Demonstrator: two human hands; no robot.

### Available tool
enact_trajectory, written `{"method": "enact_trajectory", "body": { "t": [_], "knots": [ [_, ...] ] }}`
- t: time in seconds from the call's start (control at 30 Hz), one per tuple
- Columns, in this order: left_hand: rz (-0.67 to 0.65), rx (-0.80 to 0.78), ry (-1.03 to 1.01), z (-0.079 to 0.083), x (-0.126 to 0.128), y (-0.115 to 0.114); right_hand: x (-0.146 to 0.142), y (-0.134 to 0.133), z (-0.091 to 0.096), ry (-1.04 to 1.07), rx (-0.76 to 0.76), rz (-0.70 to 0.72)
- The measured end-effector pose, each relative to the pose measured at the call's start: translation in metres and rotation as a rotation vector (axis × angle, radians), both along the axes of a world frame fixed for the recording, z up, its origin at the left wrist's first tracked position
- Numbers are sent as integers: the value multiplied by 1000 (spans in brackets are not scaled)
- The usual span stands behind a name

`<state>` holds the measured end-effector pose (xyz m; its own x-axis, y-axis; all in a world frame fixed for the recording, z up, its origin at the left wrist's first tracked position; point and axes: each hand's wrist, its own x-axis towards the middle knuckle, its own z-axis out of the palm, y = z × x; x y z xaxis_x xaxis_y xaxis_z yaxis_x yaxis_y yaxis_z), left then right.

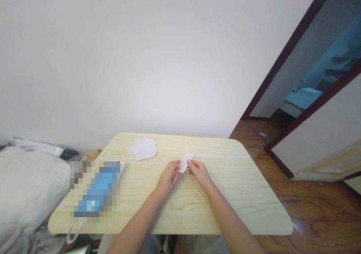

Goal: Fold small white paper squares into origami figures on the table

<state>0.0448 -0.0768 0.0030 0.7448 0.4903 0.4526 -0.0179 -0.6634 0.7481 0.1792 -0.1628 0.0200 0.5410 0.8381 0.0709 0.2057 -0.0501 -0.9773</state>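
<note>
Both my hands meet over the middle of a pale wooden table [242,193]. My left hand [168,177] and my right hand [198,171] each pinch an edge of a small white piece of paper [185,161] held just above the tabletop. The fingers of both hands are closed on it. A loose pile of similar white paper pieces [143,148] lies further back on the table, to the left of my hands.
A blurred blue object [96,190] lies on the table's left side, with a white cord [73,232] hanging over the front edge. Bedding and clutter [25,178] sit left of the table. White wall behind, wooden floor [316,209] and an open doorway to the right.
</note>
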Motion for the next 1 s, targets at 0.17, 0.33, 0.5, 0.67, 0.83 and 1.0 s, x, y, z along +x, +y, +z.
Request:
{"method": "enact_trajectory", "body": {
  "t": [0.17, 0.33, 0.5, 0.67, 0.83, 1.0],
  "knots": [
    [6, 53, 10, 3, -2, 0, 3, 3, -4, 168, 71, -17],
    [140, 28, -10, 10, -1, -2, -2, 4, -5, 193, 159, 2],
    [133, -32, -26, 17, 8, -3, -7, 1, -4, 131, 151, 64],
    [143, -52, -12, 18, 10, 1, -7, 0, -3, 99, 154, -5],
    [151, -30, -38, 25, 10, 1, -7, -2, 0, 114, 147, 63],
    [161, -108, 13, 31, 14, -1, -5, -6, 5, -88, 153, -7]
  ]
}}
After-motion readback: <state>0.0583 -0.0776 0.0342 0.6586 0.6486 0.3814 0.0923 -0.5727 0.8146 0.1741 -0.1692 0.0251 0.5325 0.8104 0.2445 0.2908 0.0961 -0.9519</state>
